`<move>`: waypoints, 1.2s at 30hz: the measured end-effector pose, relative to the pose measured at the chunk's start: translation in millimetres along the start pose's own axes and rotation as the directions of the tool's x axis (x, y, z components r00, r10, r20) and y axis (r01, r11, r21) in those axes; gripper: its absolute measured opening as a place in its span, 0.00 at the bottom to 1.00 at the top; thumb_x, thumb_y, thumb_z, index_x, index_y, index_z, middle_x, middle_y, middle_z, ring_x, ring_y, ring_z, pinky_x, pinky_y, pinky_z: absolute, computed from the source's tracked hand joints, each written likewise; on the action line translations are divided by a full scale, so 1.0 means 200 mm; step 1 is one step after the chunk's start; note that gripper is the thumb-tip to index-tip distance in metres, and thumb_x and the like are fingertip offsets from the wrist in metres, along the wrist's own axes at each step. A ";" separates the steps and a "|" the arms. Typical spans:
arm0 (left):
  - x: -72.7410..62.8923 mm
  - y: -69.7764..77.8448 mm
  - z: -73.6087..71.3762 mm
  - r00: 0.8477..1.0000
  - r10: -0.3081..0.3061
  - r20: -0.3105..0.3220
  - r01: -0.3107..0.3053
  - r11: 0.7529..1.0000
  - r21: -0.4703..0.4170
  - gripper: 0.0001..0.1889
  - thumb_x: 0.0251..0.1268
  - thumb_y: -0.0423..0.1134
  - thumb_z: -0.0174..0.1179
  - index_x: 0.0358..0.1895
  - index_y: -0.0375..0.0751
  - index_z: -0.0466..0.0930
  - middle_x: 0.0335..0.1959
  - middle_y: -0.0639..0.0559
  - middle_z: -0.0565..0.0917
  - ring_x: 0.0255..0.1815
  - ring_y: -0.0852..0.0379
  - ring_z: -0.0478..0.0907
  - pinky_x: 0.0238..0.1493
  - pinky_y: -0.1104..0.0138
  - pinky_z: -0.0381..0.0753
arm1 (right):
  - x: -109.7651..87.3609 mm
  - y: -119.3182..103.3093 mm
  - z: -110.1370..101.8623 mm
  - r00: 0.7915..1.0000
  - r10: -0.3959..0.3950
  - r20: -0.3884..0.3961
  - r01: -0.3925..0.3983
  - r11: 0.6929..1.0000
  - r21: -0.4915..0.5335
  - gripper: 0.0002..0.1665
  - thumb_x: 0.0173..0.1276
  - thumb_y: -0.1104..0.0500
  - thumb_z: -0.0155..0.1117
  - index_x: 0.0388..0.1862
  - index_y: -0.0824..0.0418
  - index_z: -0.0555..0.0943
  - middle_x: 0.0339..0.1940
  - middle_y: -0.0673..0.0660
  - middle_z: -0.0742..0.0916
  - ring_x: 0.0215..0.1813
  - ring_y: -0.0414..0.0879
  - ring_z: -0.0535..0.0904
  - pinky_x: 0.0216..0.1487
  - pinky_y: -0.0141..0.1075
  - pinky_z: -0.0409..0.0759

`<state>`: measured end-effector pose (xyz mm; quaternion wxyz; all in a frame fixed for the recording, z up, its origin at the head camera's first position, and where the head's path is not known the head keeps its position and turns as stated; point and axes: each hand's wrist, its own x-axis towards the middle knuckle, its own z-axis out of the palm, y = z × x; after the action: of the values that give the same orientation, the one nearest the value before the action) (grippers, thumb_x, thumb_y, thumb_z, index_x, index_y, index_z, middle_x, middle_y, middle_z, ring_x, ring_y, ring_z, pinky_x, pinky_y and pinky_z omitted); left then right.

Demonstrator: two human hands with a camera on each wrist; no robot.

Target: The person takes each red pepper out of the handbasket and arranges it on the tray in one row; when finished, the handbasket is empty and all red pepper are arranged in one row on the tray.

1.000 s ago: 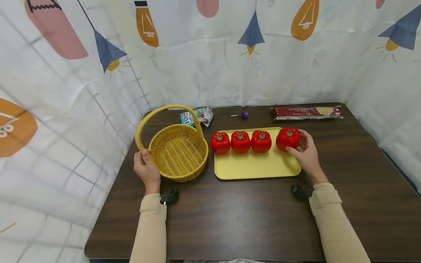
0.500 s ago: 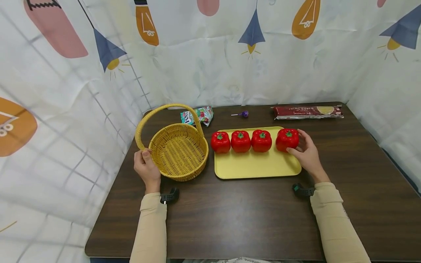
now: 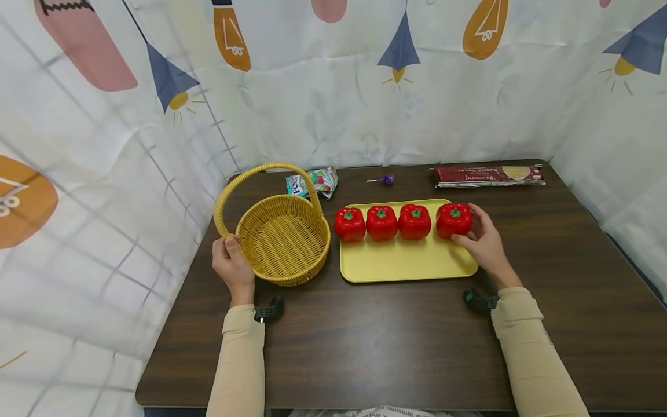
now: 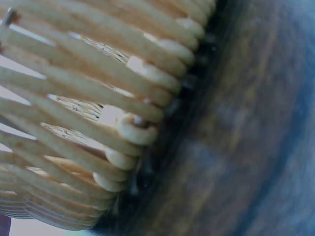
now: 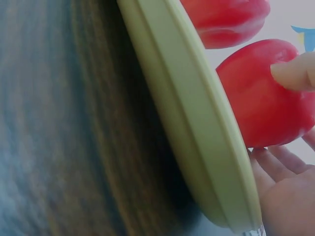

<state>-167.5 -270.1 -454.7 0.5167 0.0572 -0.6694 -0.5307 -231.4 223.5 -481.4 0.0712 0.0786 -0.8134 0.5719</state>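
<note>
My left hand (image 3: pixel 231 267) grips the base of the arched handle on a yellow wicker basket (image 3: pixel 283 240), which stands on the table with nothing inside. In the left wrist view the woven basket side (image 4: pixel 83 98) fills the left half, and that hand is almost wholly out of sight. On the right, my right hand (image 3: pixel 484 243) holds a red bell pepper (image 3: pixel 453 220) with a green stem, thumb in front and fingers round its right side. This pepper is over the right end of a yellow tray (image 3: pixel 406 266). Several more red peppers (image 3: pixel 381 223) stand in a row to its left.
Behind the basket lies a colourful candy packet (image 3: pixel 318 183). A purple lollipop (image 3: pixel 387 179) is behind the tray, and a dark red spaghetti pack (image 3: pixel 487 176) lies at the back right. A patterned curtain (image 3: pixel 333 104) rises beyond the dark wooden table (image 3: pixel 385 347).
My right hand has shifted slightly to the left with the bell pepper, nearer the row. The left hand and the basket have stayed in place.
</note>
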 end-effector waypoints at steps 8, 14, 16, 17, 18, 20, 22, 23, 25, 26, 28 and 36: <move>0.00 0.00 0.00 1.000 -0.002 0.000 0.002 1.000 -0.005 0.44 0.65 0.66 0.51 0.33 0.14 0.74 0.28 0.45 0.72 0.28 0.68 0.64 0.37 0.71 0.62 | 0.00 0.02 0.00 1.000 -0.009 0.021 0.009 1.000 -0.001 0.50 0.66 0.62 0.68 0.80 0.53 0.51 0.75 0.63 0.64 0.70 0.58 0.65 0.66 0.47 0.68; 0.00 0.01 0.00 1.000 -0.003 0.001 0.003 1.000 -0.007 0.43 0.65 0.65 0.50 0.33 0.14 0.74 0.28 0.40 0.72 0.29 0.69 0.65 0.39 0.72 0.63 | -0.01 0.02 0.01 0.999 -0.036 0.014 0.037 0.999 -0.033 0.47 0.67 0.61 0.67 0.79 0.49 0.54 0.73 0.62 0.68 0.65 0.48 0.69 0.64 0.34 0.71; -0.01 0.01 0.00 1.000 -0.007 -0.001 0.007 1.000 -0.003 0.43 0.65 0.65 0.50 0.33 0.14 0.74 0.28 0.36 0.71 0.30 0.69 0.65 0.39 0.72 0.63 | -0.01 0.03 0.02 0.999 -0.029 0.021 0.030 0.999 -0.019 0.47 0.67 0.61 0.67 0.79 0.50 0.54 0.72 0.63 0.68 0.66 0.49 0.68 0.66 0.41 0.68; -0.01 0.00 0.00 1.000 -0.008 -0.002 0.008 1.000 -0.002 0.42 0.65 0.65 0.51 0.33 0.15 0.74 0.29 0.33 0.71 0.30 0.69 0.65 0.39 0.72 0.63 | -0.01 0.03 0.02 0.999 -0.024 0.026 0.025 1.000 -0.011 0.47 0.67 0.61 0.67 0.79 0.50 0.54 0.73 0.63 0.67 0.67 0.50 0.67 0.67 0.45 0.67; -0.01 0.00 0.00 1.000 -0.010 -0.003 0.010 1.000 -0.002 0.41 0.65 0.65 0.51 0.32 0.16 0.74 0.29 0.30 0.70 0.30 0.69 0.65 0.39 0.71 0.63 | -0.01 0.03 0.02 0.999 -0.018 0.029 0.018 1.000 -0.004 0.48 0.67 0.62 0.67 0.80 0.50 0.53 0.73 0.63 0.67 0.69 0.52 0.66 0.67 0.49 0.65; -0.01 0.00 -0.01 1.000 -0.012 -0.005 0.012 1.000 0.000 0.39 0.65 0.65 0.51 0.31 0.20 0.75 0.30 0.25 0.70 0.30 0.69 0.66 0.39 0.71 0.63 | -0.01 0.04 0.02 0.999 -0.007 0.034 0.006 1.000 0.007 0.48 0.67 0.62 0.67 0.80 0.52 0.52 0.74 0.63 0.65 0.71 0.55 0.63 0.66 0.54 0.63; -0.02 0.00 -0.01 1.000 -0.012 -0.003 0.012 1.000 0.001 0.39 0.65 0.65 0.51 0.30 0.21 0.75 0.31 0.23 0.70 0.30 0.69 0.66 0.39 0.72 0.63 | -0.01 0.04 0.02 0.999 0.000 0.038 0.000 1.000 0.010 0.49 0.67 0.63 0.67 0.80 0.54 0.51 0.75 0.64 0.63 0.73 0.59 0.61 0.66 0.56 0.62; -0.02 0.00 -0.01 1.000 -0.012 0.000 0.012 1.000 0.000 0.39 0.65 0.65 0.51 0.30 0.21 0.75 0.31 0.22 0.70 0.30 0.69 0.66 0.39 0.71 0.63 | -0.02 0.04 0.02 0.999 0.005 0.039 -0.006 1.000 0.014 0.50 0.67 0.63 0.67 0.80 0.55 0.50 0.76 0.64 0.62 0.73 0.60 0.60 0.66 0.57 0.61; -0.02 0.00 -0.01 1.000 -0.010 0.004 0.010 1.000 -0.003 0.41 0.65 0.66 0.50 0.31 0.19 0.74 0.31 0.22 0.70 0.30 0.69 0.65 0.38 0.71 0.63 | -0.02 0.04 0.02 0.999 0.014 0.044 -0.015 1.000 0.021 0.50 0.67 0.64 0.67 0.80 0.57 0.49 0.76 0.64 0.61 0.74 0.62 0.59 0.66 0.56 0.61; -0.02 0.00 -0.01 1.000 -0.008 0.006 0.008 1.000 -0.002 0.42 0.65 0.66 0.50 0.31 0.17 0.73 0.31 0.23 0.70 0.29 0.69 0.65 0.38 0.72 0.62 | -0.03 0.04 0.02 0.999 0.016 0.046 -0.018 1.000 0.023 0.51 0.66 0.64 0.68 0.80 0.58 0.49 0.77 0.64 0.60 0.74 0.62 0.58 0.66 0.56 0.61; -0.02 0.00 0.00 1.000 -0.005 0.012 0.005 1.000 -0.005 0.44 0.65 0.66 0.50 0.32 0.14 0.73 0.31 0.24 0.69 0.29 0.69 0.65 0.38 0.71 0.62 | -0.04 0.03 0.02 0.999 0.021 0.046 -0.023 0.999 0.024 0.51 0.66 0.64 0.68 0.80 0.59 0.49 0.76 0.64 0.60 0.74 0.62 0.58 0.66 0.55 0.61; -0.02 0.00 0.00 1.000 -0.008 0.008 0.008 1.000 -0.022 0.44 0.63 0.67 0.51 0.33 0.14 0.73 0.30 0.28 0.72 0.29 0.60 0.68 0.40 0.71 0.64 | -0.03 0.02 0.01 0.998 0.041 0.045 -0.041 0.999 0.012 0.52 0.66 0.61 0.69 0.79 0.60 0.49 0.75 0.64 0.63 0.74 0.60 0.59 0.67 0.47 0.63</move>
<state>-166.0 -268.9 -457.3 0.5126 0.0521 -0.6651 -0.5405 -225.5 223.5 -486.3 0.0408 0.0749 -0.8126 0.5765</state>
